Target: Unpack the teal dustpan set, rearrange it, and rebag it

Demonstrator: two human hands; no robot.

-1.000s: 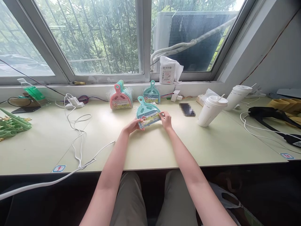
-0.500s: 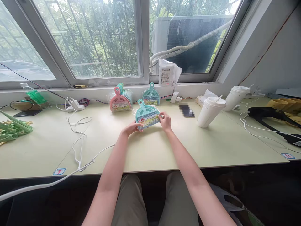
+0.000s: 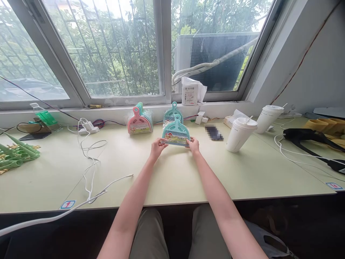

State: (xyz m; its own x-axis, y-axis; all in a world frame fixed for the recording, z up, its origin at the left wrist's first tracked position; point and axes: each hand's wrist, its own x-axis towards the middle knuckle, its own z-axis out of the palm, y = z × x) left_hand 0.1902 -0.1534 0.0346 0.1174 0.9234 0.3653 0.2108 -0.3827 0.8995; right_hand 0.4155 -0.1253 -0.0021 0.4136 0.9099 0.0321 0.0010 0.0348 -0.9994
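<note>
Between my two hands stands a teal mini dustpan and brush set [image 3: 176, 134], upright in clear wrapping with a printed label. My left hand [image 3: 157, 146] is closed on its lower left corner. At the lower right corner, my right hand [image 3: 193, 145] grips it too. Directly behind it, partly hidden, is a second teal dustpan set [image 3: 173, 113]. A row of wrapped dustpan sets [image 3: 139, 124] stands to the left, with a pink one in front and green ones behind.
Right of my hands lie a phone [image 3: 214, 132] and two white lidded cups [image 3: 240, 135] with straws. White cables [image 3: 93, 158] trail across the table on the left, near green folded pieces [image 3: 18, 153]. A wrapped packet [image 3: 190, 91] rests on the sill.
Both hands have moved the teal dustpan set to the right and straightened it from a tilt. It now stands in front of the other teal set. The view has tipped slightly upward.
</note>
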